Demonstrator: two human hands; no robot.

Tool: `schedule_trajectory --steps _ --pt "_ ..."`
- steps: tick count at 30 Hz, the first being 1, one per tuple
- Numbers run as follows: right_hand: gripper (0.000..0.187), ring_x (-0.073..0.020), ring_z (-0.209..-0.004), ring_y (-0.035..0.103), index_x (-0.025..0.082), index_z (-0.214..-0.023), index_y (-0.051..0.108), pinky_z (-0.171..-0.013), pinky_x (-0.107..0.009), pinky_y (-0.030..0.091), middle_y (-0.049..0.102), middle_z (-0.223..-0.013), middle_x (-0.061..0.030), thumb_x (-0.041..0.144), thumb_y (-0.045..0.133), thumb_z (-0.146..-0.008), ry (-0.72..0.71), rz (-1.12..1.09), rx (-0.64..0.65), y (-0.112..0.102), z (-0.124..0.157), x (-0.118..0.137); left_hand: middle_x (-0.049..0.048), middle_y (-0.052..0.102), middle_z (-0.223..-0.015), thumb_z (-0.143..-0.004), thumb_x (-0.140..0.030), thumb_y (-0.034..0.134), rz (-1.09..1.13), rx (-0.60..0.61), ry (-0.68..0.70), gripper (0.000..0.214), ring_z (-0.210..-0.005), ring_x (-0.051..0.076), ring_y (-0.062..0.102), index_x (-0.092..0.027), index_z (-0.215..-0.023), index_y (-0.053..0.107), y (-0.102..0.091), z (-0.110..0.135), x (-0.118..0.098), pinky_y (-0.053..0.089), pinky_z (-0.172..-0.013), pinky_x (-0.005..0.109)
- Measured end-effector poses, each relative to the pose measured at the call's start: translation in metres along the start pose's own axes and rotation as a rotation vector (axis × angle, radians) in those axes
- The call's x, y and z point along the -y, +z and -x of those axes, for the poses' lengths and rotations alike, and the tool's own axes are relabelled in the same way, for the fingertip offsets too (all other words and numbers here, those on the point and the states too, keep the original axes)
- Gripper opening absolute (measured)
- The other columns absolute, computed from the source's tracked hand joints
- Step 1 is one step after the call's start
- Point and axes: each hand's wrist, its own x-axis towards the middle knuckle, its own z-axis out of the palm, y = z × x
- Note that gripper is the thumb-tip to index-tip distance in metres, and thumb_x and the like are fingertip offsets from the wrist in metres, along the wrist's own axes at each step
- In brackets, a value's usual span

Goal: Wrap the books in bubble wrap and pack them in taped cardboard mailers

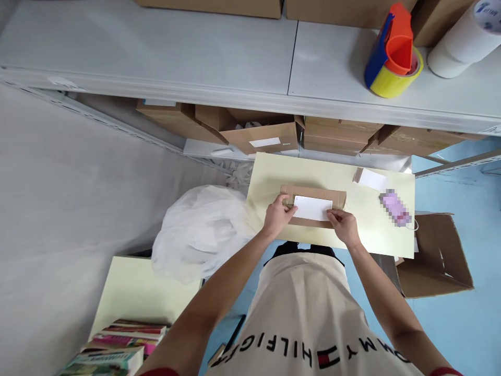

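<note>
A small brown cardboard box [313,191] lies across the pale yellow table [270,167] in front of me, with a blank-looking white label [313,208] on its upper face. My left hand [277,215] grips the box's left end, its thumb resting on the label's left edge. At the opposite side, my right hand [344,225] pinches the label's right edge between thumb and fingers. Whether the label is fully stuck down cannot be seen.
A stack of white labels [371,179] and a blurred purple object [395,208] lie at the table's right. An open carton [438,256] stands beyond that side. Left are a white plastic bag [203,230] and books [121,344]. The shelf ahead holds a tape dispenser [395,57].
</note>
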Motion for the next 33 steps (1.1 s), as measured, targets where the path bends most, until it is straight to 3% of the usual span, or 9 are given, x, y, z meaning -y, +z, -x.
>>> schedule_trajectory --steps 8,12,14,17,19,22,25,28,33 --pt "0.026 -0.0224 -0.068 0.070 0.028 -0.089 0.077 -0.061 -0.033 0.053 0.076 -0.076 -0.0025 0.047 0.060 -0.082 -0.062 0.218 0.038 -0.002 0.000 0.003 0.0016 0.073 -0.069 -0.083 -0.035 0.065 -0.321 0.011 0.037 0.047 -0.085 0.027 0.073 -0.020 -0.125 0.052 0.003 -0.002 -0.001 0.051 -0.073 0.034" --pt "0.024 -0.0205 -0.062 0.065 0.031 -0.094 0.076 -0.057 -0.032 0.049 0.072 -0.072 -0.0016 0.045 0.060 -0.085 -0.156 0.358 0.062 -0.009 0.004 0.002 0.0097 0.074 -0.080 -0.084 -0.045 0.064 -0.521 -0.002 0.070 0.054 -0.083 0.031 0.072 -0.017 -0.128 0.051 -0.002 -0.001 -0.001 0.051 -0.068 0.035" --pt "0.025 -0.0205 -0.063 0.064 0.032 -0.095 0.076 -0.058 -0.033 0.050 0.072 -0.075 -0.0026 0.045 0.057 -0.087 -0.221 0.409 0.070 -0.014 0.007 0.000 0.0088 0.074 -0.080 -0.083 -0.047 0.065 -0.555 -0.007 0.101 0.056 -0.080 0.030 0.072 -0.018 -0.128 0.051 -0.005 0.001 0.002 0.051 -0.066 0.034" --pt "0.032 -0.0248 -0.076 0.066 0.027 -0.101 0.076 -0.069 -0.038 0.053 0.072 -0.088 -0.0081 0.047 0.052 -0.091 -0.346 0.487 0.044 -0.019 0.010 0.000 0.0064 0.073 -0.084 -0.086 -0.039 0.062 -0.520 -0.023 0.255 0.038 -0.085 0.025 0.071 -0.021 -0.120 0.059 -0.011 0.005 0.004 0.052 -0.071 0.032" --pt "0.037 -0.0296 -0.095 0.066 0.024 -0.109 0.074 -0.082 -0.044 0.053 0.071 -0.106 -0.0126 0.047 0.052 -0.091 -0.477 0.550 0.043 -0.018 0.009 0.005 0.0081 0.073 -0.097 -0.089 -0.034 0.058 -0.483 -0.004 0.480 0.027 -0.097 0.023 0.069 -0.022 -0.113 0.064 -0.011 0.006 0.004 0.053 -0.081 0.032" --pt "0.044 -0.0320 -0.123 0.056 0.021 -0.129 0.064 -0.101 -0.048 0.043 0.061 -0.136 -0.0137 0.042 0.046 -0.095 -0.640 0.675 0.167 -0.010 0.003 0.015 0.0133 0.064 -0.129 -0.090 -0.036 0.056 -0.490 0.116 0.764 0.037 -0.123 0.026 0.058 -0.019 -0.123 0.062 -0.009 0.002 -0.001 0.044 -0.105 0.039" --pt "0.051 -0.0305 -0.137 0.045 0.017 -0.144 0.048 -0.113 -0.052 0.031 0.048 -0.150 -0.0138 0.034 0.035 -0.099 -0.648 0.816 0.250 -0.006 -0.005 0.019 0.0176 0.045 -0.151 -0.091 -0.041 0.054 -0.600 0.247 0.780 0.058 -0.142 0.030 0.038 -0.014 -0.142 0.047 -0.006 -0.007 -0.005 0.029 -0.116 0.049" --pt "0.054 -0.0337 -0.143 0.037 0.013 -0.149 0.041 -0.116 -0.060 0.020 0.040 -0.154 -0.0160 0.036 0.032 -0.100 -0.606 0.916 0.195 -0.009 -0.006 0.014 0.0167 0.036 -0.157 -0.094 -0.044 0.049 -0.704 0.324 0.763 0.063 -0.147 0.030 0.029 -0.015 -0.149 0.038 -0.009 -0.014 -0.004 0.015 -0.120 0.056" --pt "0.065 -0.0374 -0.147 0.028 0.011 -0.151 0.036 -0.117 -0.064 0.013 0.031 -0.158 -0.0181 0.049 0.035 -0.099 -0.652 0.983 0.135 -0.001 0.011 0.006 0.0166 0.030 -0.159 -0.090 -0.052 0.054 -0.787 0.267 0.780 0.074 -0.150 0.035 0.018 -0.017 -0.152 0.034 -0.017 -0.012 0.000 0.002 -0.117 0.065"
